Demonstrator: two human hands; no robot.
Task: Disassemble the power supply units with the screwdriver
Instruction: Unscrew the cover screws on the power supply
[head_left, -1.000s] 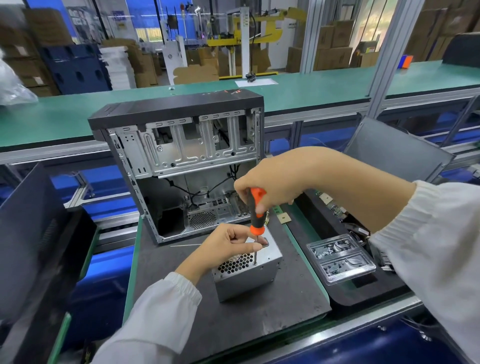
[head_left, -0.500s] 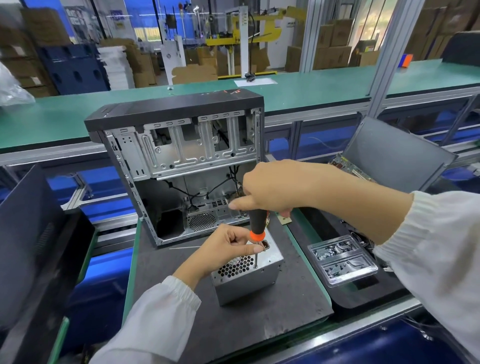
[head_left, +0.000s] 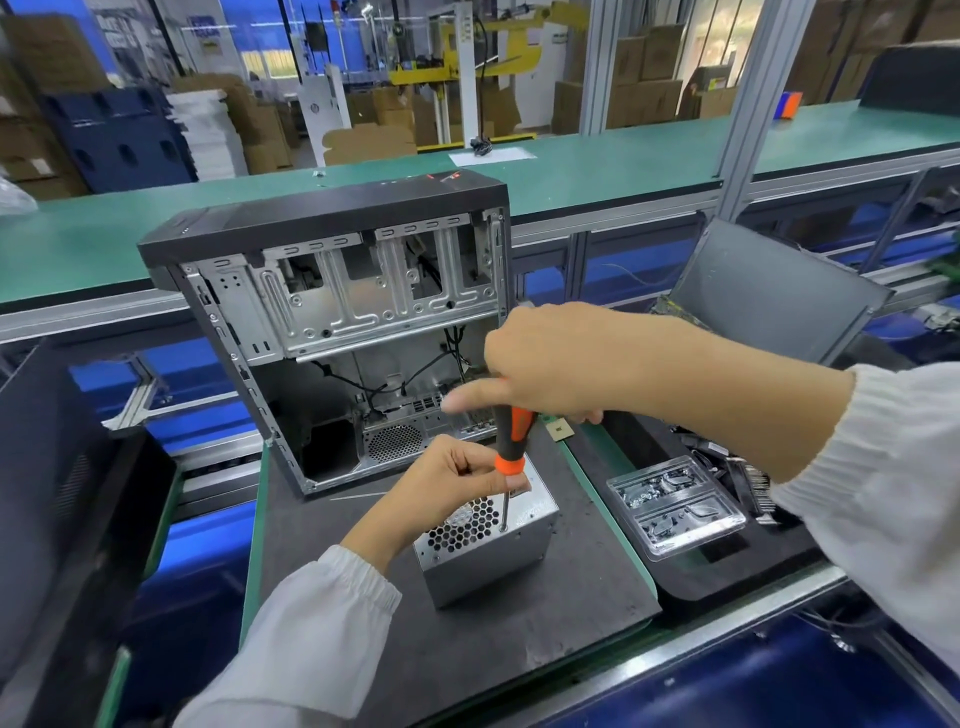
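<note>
Both hands (head_left: 550, 364) (head_left: 447, 486) hold screwdriver (head_left: 511, 441) upright on power supply (head_left: 488, 540).

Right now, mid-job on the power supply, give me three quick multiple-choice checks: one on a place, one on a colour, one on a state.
1. Where does the screwdriver tip sit?
A. On the top face of the power supply unit, beside its honeycomb grille
B. Inside the computer case
C. In the clear plastic tray

2. What colours is the screwdriver handle?
A. Blue and yellow
B. Orange and black
C. All green

3. What is the left hand doing?
A. Lying flat on the mat
B. Lifting the tray
C. Pinching the screwdriver just below the handle

Answers: 1 A, the shaft ends at a screw by the grille. 2 B, orange bands on black show under the right hand. 3 C, its fingertips close round the collar.
</note>
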